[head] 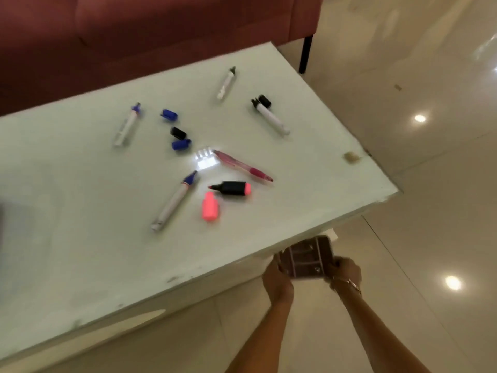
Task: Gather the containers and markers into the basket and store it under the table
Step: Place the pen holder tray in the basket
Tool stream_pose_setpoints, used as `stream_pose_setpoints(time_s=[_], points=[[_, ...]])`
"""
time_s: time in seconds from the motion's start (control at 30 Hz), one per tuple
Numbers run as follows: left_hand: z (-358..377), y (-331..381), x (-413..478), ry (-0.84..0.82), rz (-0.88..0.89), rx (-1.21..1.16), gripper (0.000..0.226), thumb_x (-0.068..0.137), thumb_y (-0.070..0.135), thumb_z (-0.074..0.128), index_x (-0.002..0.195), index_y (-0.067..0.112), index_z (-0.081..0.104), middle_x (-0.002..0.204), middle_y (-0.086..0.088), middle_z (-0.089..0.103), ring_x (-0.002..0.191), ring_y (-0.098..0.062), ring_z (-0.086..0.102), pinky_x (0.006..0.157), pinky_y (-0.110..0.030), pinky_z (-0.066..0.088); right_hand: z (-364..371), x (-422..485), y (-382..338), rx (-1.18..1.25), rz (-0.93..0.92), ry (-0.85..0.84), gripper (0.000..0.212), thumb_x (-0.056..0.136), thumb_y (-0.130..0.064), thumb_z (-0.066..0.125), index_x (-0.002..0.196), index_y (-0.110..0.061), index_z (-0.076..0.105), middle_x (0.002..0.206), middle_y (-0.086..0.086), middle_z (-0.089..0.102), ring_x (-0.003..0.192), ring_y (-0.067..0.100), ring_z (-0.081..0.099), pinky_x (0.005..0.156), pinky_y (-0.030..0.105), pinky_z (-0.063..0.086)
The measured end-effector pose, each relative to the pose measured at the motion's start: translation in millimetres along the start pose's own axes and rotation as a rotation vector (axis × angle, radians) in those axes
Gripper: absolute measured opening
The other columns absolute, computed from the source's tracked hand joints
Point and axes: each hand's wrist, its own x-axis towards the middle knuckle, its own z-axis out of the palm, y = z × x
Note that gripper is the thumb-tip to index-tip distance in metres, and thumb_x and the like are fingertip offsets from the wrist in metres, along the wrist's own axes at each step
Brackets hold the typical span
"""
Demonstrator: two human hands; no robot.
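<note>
Just off the table's [80,238] near edge by its right corner, left hand [277,277] and right hand [345,270] grip opposite ends of the dark basket [306,261] held between their curled fingers; markers [173,203] lie scattered mid-tabletop.

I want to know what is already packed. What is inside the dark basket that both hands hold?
The dark divided basket, held by left hand and right hand, shows only partitions; blur hides any small contents.
</note>
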Motion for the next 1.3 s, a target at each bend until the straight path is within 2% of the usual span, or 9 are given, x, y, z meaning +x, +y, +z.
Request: stream_pose_setpoints(time_s=[0.13, 0.3, 0.37, 0.47, 0.53, 0.63, 0.73, 0.83, 1.3], points=[[-65.4, 9.4, -98.8, -0.183, -0.164, 0.022, 0.022, 0.083, 0.010, 0.050, 0.081, 0.012, 0.072, 0.093, -0.013, 0.074, 0.087, -0.022, 0.067, 0.060, -0.025, 0.042, -66.9, -101.8, 7.0, -0.196, 0.036, -0.034, 0.026, 0.075, -0.019, 0.065, 0.051, -0.010, 0.062, 0.046, 0.014, 0.060, 0.054, 0.032, 0.058, 0.046, 0.025, 0.035], [-183.3, 53.3, -193.6, -0.258, -0.154, 0.159, 0.016, 0.078, 0.013, 0.052, 0.073, 0.010, 0.068, 0.096, -0.015, 0.073, 0.084, -0.017, 0.067, 0.071, -0.033, 0.048, -147.0, -228.1, -50.6, -0.332, 0.046, -0.095, 0.063, 0.085, -0.054, 0.049, 0.040, -0.010, 0.055, 0.058, 0.019, 0.064, 0.066, 0.034, 0.063, 0.055, 0.029, 0.039], [-243.2, 79.7, -213.5, -0.256, -0.070, 0.174, 0.019, 0.079, 0.011, 0.055, 0.082, 0.005, 0.072, 0.092, -0.017, 0.074, 0.075, -0.016, 0.065, 0.062, -0.030, 0.043, -159.8, -273.5, -92.0, -0.358, -0.050, -0.097, 0.061, 0.086, -0.049, 0.047, 0.036, -0.014, 0.046, 0.067, 0.026, 0.067, 0.072, 0.038, 0.064, 0.056, 0.030, 0.035], [-346.8, 101.0, -222.6, -0.145, 0.006, 0.101, 0.013, 0.074, 0.011, 0.063, 0.078, 0.004, 0.074, 0.081, -0.021, 0.073, 0.074, -0.021, 0.069, 0.054, -0.025, 0.035, -156.0, -338.9, -170.8, -0.380, -0.180, -0.133, 0.055, 0.087, -0.029, 0.058, 0.037, -0.017, 0.038, 0.053, 0.021, 0.056, 0.062, 0.032, 0.059, 0.055, 0.031, 0.031], [-418.7, 101.7, -217.4, -0.039, 0.038, 0.029, 0.012, 0.071, 0.015, 0.072, 0.077, 0.005, 0.075, 0.077, -0.021, 0.073, 0.073, -0.019, 0.070, 0.054, -0.025, 0.039, -139.2, -377.9, -227.1, -0.349, -0.285, -0.161, 0.054, 0.084, -0.026, 0.063, 0.037, -0.019, 0.037, 0.046, 0.013, 0.049, 0.056, 0.027, 0.052, 0.054, 0.031, 0.030], [-512.8, 85.3, -196.9, 0.093, -0.005, -0.080, 0.013, 0.068, 0.014, 0.078, 0.079, 0.008, 0.076, 0.075, -0.016, 0.075, 0.069, -0.018, 0.068, 0.065, -0.031, 0.052, -93.7, -420.3, -299.7, -0.283, -0.443, -0.205, 0.045, 0.080, -0.029, 0.067, 0.040, -0.019, 0.050, 0.054, 0.019, 0.064, 0.056, 0.027, 0.057, 0.055, 0.033, 0.034], [-588.3, 56.7, -163.0, 0.162, -0.126, -0.175, 0.011, 0.073, 0.007, 0.074, 0.081, 0.000, 0.074, 0.080, -0.023, 0.073, 0.073, -0.030, 0.069, 0.077, -0.046, 0.057, -25.1, -449.6, -364.7, -0.368, -0.543, -0.291, 0.034, 0.083, -0.034, 0.060, 0.064, -0.007, 0.068, 0.070, 0.017, 0.072, 0.073, 0.031, 0.065, 0.063, 0.033, 0.043], [-636.1, 28.1, -130.4, 0.277, -0.178, -0.060, 0.014, 0.074, 0.010, 0.075, 0.084, 0.000, 0.074, 0.080, -0.022, 0.074, 0.075, -0.033, 0.069, 0.075, -0.042, 0.057, 40.3, -465.3, -407.8, -0.464, -0.593, -0.355, 0.034, 0.085, -0.031, 0.055, 0.073, -0.002, 0.067, 0.081, 0.019, 0.071, 0.082, 0.034, 0.063, 0.064, 0.032, 0.041], [-681.7, -48.2, -26.7, 0.207, -0.255, 0.193, 0.018, 0.088, 0.005, 0.054, 0.091, -0.001, 0.071, 0.092, -0.022, 0.072, 0.087, -0.033, 0.066, 0.064, -0.027, 0.039, 189.8, -458.5, -455.1, -0.657, -0.565, -0.459, 0.037, 0.090, -0.035, 0.053, 0.099, 0.000, 0.063, 0.102, 0.019, 0.068, 0.095, 0.032, 0.063, 0.084, 0.038, 0.051]])
